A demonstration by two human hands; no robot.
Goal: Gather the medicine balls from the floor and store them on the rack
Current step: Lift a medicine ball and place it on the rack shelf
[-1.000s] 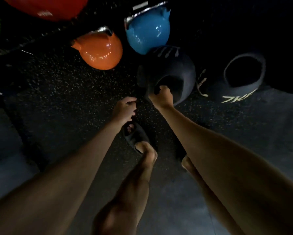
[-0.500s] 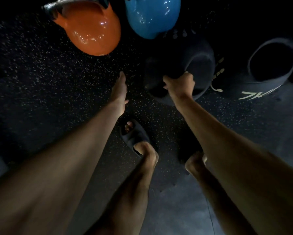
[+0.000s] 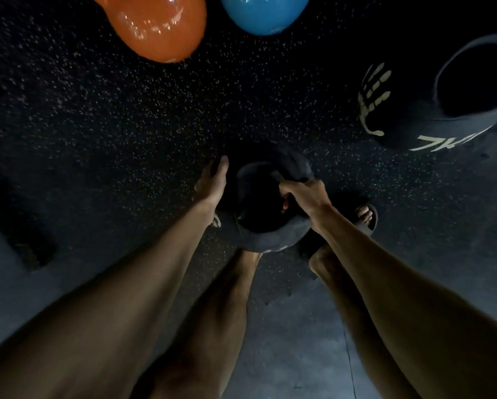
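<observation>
Medicine ball (image 3: pixel 270 237), the black one with a deep hollow in its top, is sitting in the middle of the view. It is low down between the person's feet, over the speckled floor (image 3: pixel 97 125). I cannot tell if it is touching the floor or hanging just above it.

The step in hand looks like the pick-up. The person is bending down and taking hold of this one ball with both hands. No rack is showing, so the carrying and storing are not yet done.

The right-hand grip (image 3: pixel 306 194) is sitting at 3 o'clock on the ball. Its fingers are curling over the edge of the hollow, so it is holding the rim tight. The left-hand grip (image 3: pixel 212 182) is sitting at 9 o'clock. Its fingers are lying straight and close together. They are pressing flat on the ball's outer side and are not wrapping round anything.

Next, I think the person is going to need to lift straight up. The flat left hand may need to slide lower to help carry the ball, because it looks heavy and soft.

Another black ball (image 3: pixel 414 116), with a pale hand print on it, is waiting at 2 o'clock, well apart from the hands. A shiny orange weight (image 3: pixel 161 27) is lying at 11 o'clock and a shiny blue weight (image 3: pixel 264 12) at 12 o'clock.
</observation>
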